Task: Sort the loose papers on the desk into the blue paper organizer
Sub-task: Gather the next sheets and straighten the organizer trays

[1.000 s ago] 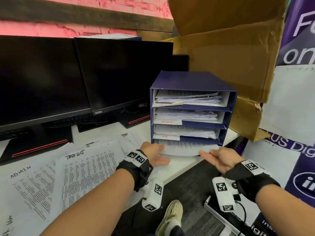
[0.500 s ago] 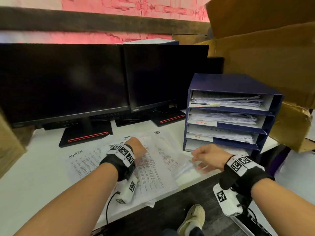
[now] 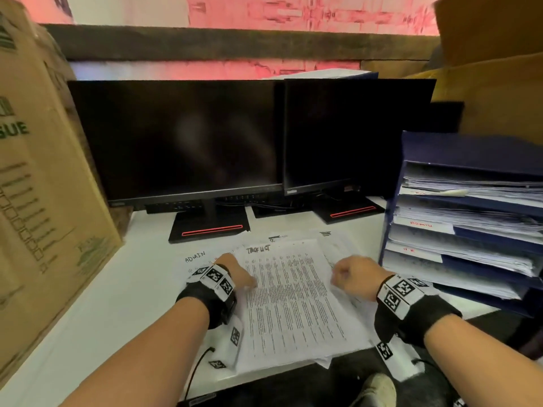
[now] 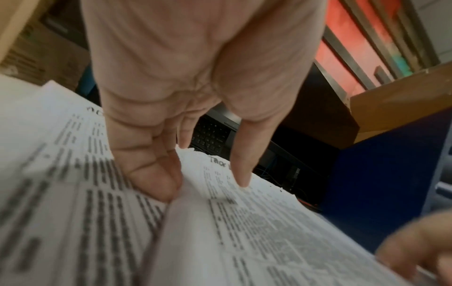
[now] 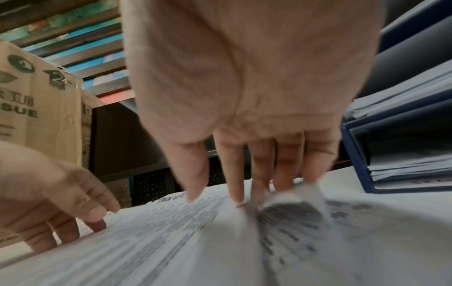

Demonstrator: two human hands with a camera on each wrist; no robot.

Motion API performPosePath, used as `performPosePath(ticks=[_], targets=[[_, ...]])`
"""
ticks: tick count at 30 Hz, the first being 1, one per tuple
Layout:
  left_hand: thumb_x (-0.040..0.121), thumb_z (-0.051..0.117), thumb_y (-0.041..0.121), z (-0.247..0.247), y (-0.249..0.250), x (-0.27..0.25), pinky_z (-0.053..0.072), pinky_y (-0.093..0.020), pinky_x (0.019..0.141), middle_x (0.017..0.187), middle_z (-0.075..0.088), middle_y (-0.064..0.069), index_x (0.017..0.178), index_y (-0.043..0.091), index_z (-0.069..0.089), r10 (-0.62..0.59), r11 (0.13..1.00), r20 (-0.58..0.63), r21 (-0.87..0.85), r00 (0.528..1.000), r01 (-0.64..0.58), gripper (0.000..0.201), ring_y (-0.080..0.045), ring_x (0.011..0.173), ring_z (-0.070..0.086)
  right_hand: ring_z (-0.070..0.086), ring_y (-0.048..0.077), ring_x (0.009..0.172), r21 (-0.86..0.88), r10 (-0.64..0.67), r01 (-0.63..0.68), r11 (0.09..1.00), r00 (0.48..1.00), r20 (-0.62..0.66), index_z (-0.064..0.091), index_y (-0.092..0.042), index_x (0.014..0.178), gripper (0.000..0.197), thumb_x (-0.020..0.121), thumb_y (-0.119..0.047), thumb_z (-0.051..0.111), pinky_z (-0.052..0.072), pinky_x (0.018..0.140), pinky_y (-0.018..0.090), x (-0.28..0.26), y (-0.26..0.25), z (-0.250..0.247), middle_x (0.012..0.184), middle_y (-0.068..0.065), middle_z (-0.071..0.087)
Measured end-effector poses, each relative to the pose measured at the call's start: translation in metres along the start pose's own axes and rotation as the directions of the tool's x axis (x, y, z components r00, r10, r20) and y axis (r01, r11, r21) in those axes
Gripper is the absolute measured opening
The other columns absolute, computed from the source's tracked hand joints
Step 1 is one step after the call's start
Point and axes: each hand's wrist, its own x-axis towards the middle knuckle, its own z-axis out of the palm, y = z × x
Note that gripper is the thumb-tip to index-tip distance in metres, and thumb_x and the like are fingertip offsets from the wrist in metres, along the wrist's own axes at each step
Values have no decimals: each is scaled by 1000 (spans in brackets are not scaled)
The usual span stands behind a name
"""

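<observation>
A pile of loose printed papers lies in the middle of the white desk (image 3: 132, 289). Its top sheet (image 3: 291, 304) carries a handwritten heading. My left hand (image 3: 239, 274) is at that sheet's left edge. In the left wrist view my left hand (image 4: 210, 181) has its fingers tucked under the top sheet (image 4: 257, 222) and its thumb on top. My right hand (image 3: 349, 276) is at the right edge. In the right wrist view my right hand (image 5: 244, 193) has fingertips and thumb on the top sheet (image 5: 171, 232), whose edge bunches up against them. The blue paper organizer (image 3: 458, 148) stands at the right, its shelves stacked with papers.
Two dark monitors (image 3: 182, 139) (image 3: 352, 133) stand behind the pile. A tall cardboard box (image 3: 44, 186) sits at the left end of the desk, and more cardboard (image 3: 493, 92) rises behind the organizer. A sheet marked ADMIN (image 3: 195, 257) lies under the pile's left side.
Both hands have left the organizer's bottom shelf and moved left to the paper pile, the left hand first. They now hold the top sheet's two side edges. My view has swung left.
</observation>
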Motion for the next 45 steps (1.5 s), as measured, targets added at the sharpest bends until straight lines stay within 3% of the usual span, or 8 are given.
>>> performPosePath(ticks=[3, 7, 12, 21, 24, 28, 33, 45], targets=[[73, 80, 31, 6, 5, 1, 55, -36, 88, 116, 63, -13, 124, 3, 49, -11, 995, 33, -97, 999, 14, 66, -29, 105, 64, 54, 13, 89, -160, -14, 46, 986, 980, 197, 55, -27, 79, 22, 87, -47, 57, 43, 73, 19, -4, -6, 5, 90, -10, 55], [77, 75, 35, 6, 1, 2, 52, -29, 76, 109, 65, -11, 120, 4, 52, -9, 993, 67, -116, 998, 17, 58, -27, 102, 65, 52, 19, 116, -227, -34, 88, 970, 972, 231, 55, -21, 124, 45, 88, -48, 55, 40, 93, 27, -3, -9, 6, 128, 1, 54], [91, 60, 34, 6, -4, 4, 46, -29, 87, 120, 56, -9, 129, 2, 51, 76, 997, 40, -27, 996, -75, 51, -25, 114, 56, 51, 20, 121, -94, 0, 24, 995, 969, 247, 43, -14, 136, 59, 89, -45, 60, 43, 100, 27, 0, -9, 1, 136, 4, 50], [95, 57, 23, -13, -18, 9, 57, -43, 83, 100, 73, -10, 108, 8, 67, 130, 699, 82, -715, 988, -32, 22, -27, 91, 70, 63, 17, 105, 445, -66, 32, 895, 996, 61, 64, -21, 109, 26, 86, -10, 67, 49, 97, 34, 20, -11, -1, 115, 0, 67], [98, 42, 47, -20, -25, 16, 51, -30, 74, 99, 68, -14, 110, 1, 63, 33, 920, 7, -391, 999, -28, 52, -27, 90, 65, 63, 20, 97, 390, 48, -17, 921, 996, -70, 68, -10, 107, 23, 85, -4, 63, 48, 86, 28, 27, -9, 1, 103, 2, 67], [78, 57, 60, -27, -55, 38, 43, -41, 102, 134, 50, -17, 133, 7, 46, -176, 984, -194, -42, 965, 171, 77, -34, 122, 49, 63, 29, 97, 280, 196, -160, 947, 975, -105, 66, -4, 99, 16, 84, -5, 61, 50, 85, 31, 34, 9, 3, 101, 11, 68], [70, 74, 29, -39, -70, 46, 55, -37, 83, 84, 64, -10, 113, 0, 59, -272, 934, -225, -296, 936, 200, 53, -27, 77, 63, 65, 27, 97, 280, 196, -189, 941, 981, 3, 68, -3, 108, 23, 85, -5, 63, 54, 89, 37, 32, 16, 6, 107, 11, 69], [93, 50, 6, -46, -62, 34, 38, -20, 49, 102, 71, -10, 111, 20, 72, -150, 874, -570, -459, 808, -162, 31, -21, 71, 57, 60, 20, 98, 306, 143, -139, 942, 990, 10, 64, -7, 118, 29, 89, -5, 59, 45, 87, 25, 27, 11, 7, 115, 7, 67]])
